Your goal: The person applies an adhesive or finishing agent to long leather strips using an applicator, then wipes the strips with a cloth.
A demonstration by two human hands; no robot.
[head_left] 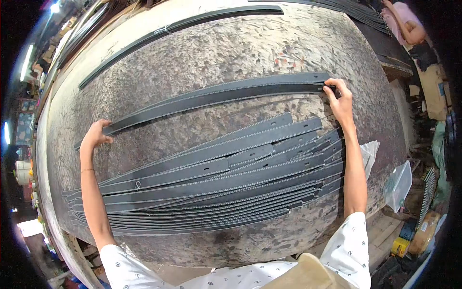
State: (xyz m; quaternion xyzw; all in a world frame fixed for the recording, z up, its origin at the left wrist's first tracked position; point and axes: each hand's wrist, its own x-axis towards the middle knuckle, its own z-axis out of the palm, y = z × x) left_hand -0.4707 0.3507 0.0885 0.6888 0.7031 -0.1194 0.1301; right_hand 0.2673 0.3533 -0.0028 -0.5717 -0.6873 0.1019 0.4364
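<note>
A long black belt strap [216,98] with pale stitching along its edges stretches between my hands. My left hand [97,134] grips its left end, thumb below and fingers above. At the other end, my right hand [340,96] pinches the tip between thumb and fingers. Directly behind lies a second stitched strap [250,82], partly covered by the held one, its right end reaching my right fingertips. Closer to my body, many similar straps [216,166] are fanned out and overlapping, some with a slot near the right end; the nearest ones stand on edge, packed side by side.
A bundle of straps tied with white string [192,21] lies at the table's far side. Scuffed, stained tabletop [231,250] surrounds the straps. Right of the table are a clear plastic box [398,185] and a roll of brown tape [427,233]. Another person [409,29] is at the upper right.
</note>
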